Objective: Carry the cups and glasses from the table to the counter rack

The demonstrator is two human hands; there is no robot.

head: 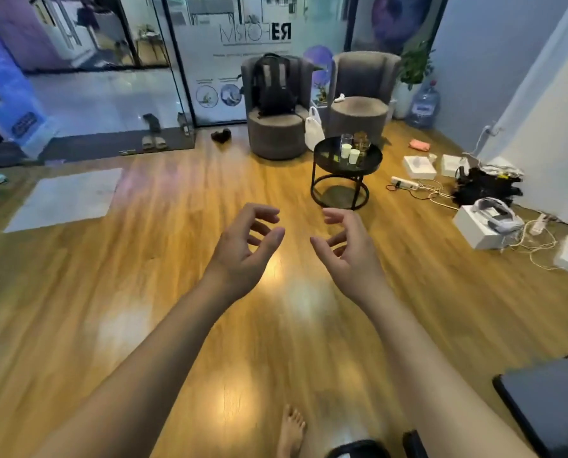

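A small round black table [322,153] stands ahead and to the right, in front of two grey armchairs. On it stand two white cups [350,153], a clear glass [346,139] and amber glasses [361,140]. My left hand [243,249] and my right hand [348,249] are held out over the wooden floor, well short of the table. Both hands are empty, with the fingers curled loosely and apart. No counter rack is in view.
A backpack [272,84] sits on the left armchair and a white bag [314,128] hangs beside it. Boxes [419,166], a power strip and cables [437,193] litter the floor to the right. A dark object [553,398] is at the lower right. Glass doors stand beyond.
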